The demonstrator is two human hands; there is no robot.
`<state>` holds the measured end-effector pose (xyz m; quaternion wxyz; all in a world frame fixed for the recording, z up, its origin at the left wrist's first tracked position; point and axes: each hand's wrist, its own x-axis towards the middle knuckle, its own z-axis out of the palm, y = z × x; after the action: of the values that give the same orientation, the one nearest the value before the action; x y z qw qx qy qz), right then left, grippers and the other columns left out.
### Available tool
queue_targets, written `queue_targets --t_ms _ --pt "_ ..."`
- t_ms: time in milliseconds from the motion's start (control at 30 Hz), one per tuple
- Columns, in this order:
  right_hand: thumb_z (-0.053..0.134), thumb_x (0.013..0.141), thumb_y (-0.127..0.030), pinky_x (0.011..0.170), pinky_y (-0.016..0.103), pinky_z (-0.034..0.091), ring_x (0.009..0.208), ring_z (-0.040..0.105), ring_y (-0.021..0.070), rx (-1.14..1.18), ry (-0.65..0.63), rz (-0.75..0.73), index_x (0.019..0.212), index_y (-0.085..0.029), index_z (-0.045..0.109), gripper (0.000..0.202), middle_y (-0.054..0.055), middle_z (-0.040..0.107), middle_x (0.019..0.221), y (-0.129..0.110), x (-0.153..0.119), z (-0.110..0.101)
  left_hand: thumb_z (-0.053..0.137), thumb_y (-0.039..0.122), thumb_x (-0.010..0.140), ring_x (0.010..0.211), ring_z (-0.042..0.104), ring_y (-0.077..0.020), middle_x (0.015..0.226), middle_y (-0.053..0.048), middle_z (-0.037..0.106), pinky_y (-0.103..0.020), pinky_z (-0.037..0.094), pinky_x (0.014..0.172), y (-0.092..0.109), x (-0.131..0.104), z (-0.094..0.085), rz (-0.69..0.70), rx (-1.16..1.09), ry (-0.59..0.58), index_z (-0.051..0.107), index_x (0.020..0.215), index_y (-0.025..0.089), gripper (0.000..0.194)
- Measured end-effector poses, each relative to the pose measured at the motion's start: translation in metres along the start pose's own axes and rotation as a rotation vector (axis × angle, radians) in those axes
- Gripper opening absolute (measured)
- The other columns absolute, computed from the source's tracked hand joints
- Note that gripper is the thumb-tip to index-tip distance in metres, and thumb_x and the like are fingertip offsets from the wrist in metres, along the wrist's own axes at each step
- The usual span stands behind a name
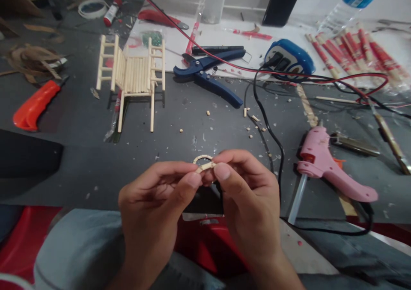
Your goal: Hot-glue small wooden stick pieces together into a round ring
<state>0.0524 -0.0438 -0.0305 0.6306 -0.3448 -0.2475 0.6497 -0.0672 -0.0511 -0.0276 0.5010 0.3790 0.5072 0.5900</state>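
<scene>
Between both hands, just above the table's front edge, is a small ring of short wooden pieces [204, 157]. My left hand [160, 196] pinches its left side between thumb and fingers. On its right side, the thumb and fingertips of my right hand [248, 191] close round it. Part of the ring is hidden behind the fingers. A small chair-like frame of pale wooden sticks [136, 74] stands at the back left, touched by neither hand. Small cut stick bits [208, 113] lie scattered beyond the hands.
Blue cutters [218, 87] lie at the back middle, near a blue power socket block [289, 59]. A pink glue gun [334, 166] and its black cable lie right. An orange-handled tool [35, 106] is at left. Red-wrapped stick bundles [356, 50] lie back right. A red-black wire crosses the table.
</scene>
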Motion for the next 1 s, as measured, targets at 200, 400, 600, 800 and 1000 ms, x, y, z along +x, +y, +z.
queue_targets --t_ms 200,400,600,800,1000 --pt "0.083 0.094 -0.026 0.080 0.020 0.061 0.080 0.075 0.0104 -0.003 -0.049 -0.028 0.110 -0.028 0.080 0.016 -0.003 0.080 0.085 -0.0005 -0.0009 -0.0026 0.087 0.024 0.089 0.075 0.083 -0.0118 0.083 0.005 0.086 -0.014 0.066 0.076 0.0014 0.0018 0.0044 0.025 -0.030 -0.007 0.086 0.090 0.033 0.010" --pt "0.085 0.089 -0.016 0.078 0.014 0.055 0.080 0.067 0.0069 -0.113 -0.104 -0.007 0.109 -0.030 0.081 0.025 -0.004 0.075 0.089 -0.0015 -0.0013 -0.0057 0.088 0.028 0.086 0.071 0.082 -0.0184 0.080 0.001 0.084 -0.024 0.068 0.066 0.0030 -0.0002 0.0028 0.042 0.084 0.044 0.085 0.088 0.032 0.005" --pt "0.080 0.091 -0.014 0.075 0.017 0.055 0.078 0.064 0.0090 -0.176 -0.102 -0.072 0.101 -0.028 0.081 0.017 -0.003 0.073 0.086 -0.0023 -0.0023 -0.0052 0.087 0.028 0.087 0.072 0.081 -0.0180 0.081 0.001 0.084 -0.024 0.067 0.066 0.0038 -0.0009 0.0013 0.051 0.108 0.031 0.085 0.088 0.033 0.005" --pt "0.077 0.090 -0.011 0.074 0.017 0.056 0.078 0.066 0.0093 -0.206 -0.081 -0.077 0.098 -0.026 0.080 0.017 -0.003 0.075 0.087 -0.0018 -0.0028 -0.0046 0.086 0.024 0.088 0.071 0.079 -0.0147 0.079 0.002 0.082 -0.020 0.065 0.067 0.0017 -0.0004 0.0008 0.049 0.089 0.013 0.086 0.090 0.034 0.010" --pt "0.078 0.084 -0.010 0.068 0.019 0.057 0.071 0.066 0.0104 -0.235 -0.048 -0.089 0.089 -0.024 0.079 0.015 -0.003 0.075 0.080 -0.0040 -0.0011 -0.0031 0.086 0.026 0.088 0.072 0.080 -0.0167 0.079 0.001 0.082 -0.022 0.067 0.066 0.0027 -0.0004 0.0012 0.050 0.083 0.019 0.086 0.087 0.033 0.007"
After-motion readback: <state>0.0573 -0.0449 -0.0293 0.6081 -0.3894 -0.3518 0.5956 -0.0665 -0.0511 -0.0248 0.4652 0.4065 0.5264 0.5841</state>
